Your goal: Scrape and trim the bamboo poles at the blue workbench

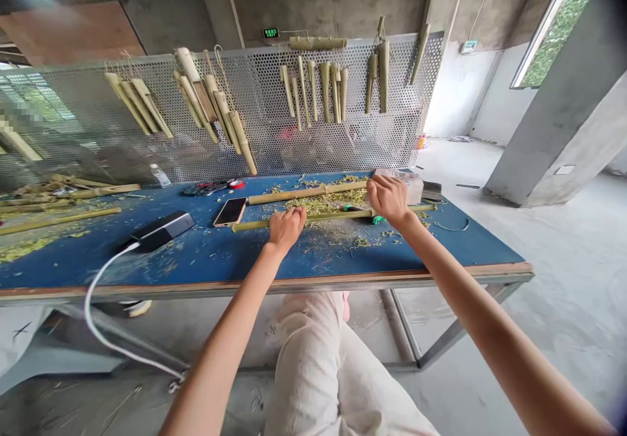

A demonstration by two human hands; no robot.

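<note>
A thin green bamboo pole (337, 215) lies across the blue table. My left hand (287, 227) is closed around the pole near its left end. My right hand (389, 198) is curled into a fist above the pole's right part; what its fingers hold is hidden. Just beneath that hand, a green piece (378, 220) shows at the pole, too small to name. Behind, a thicker bamboo pole (294, 194) lies roughly parallel. Yellow-green shavings (333, 202) are scattered between and around both poles.
On the blue table (206, 260) are a phone (230, 212), a black box with a white cable (164, 230), red tape (236, 185), a bottle (159, 175) and a clear plastic box (414, 189). Bamboo pieces (326, 90) hang on the perforated metal panel (267, 116) behind.
</note>
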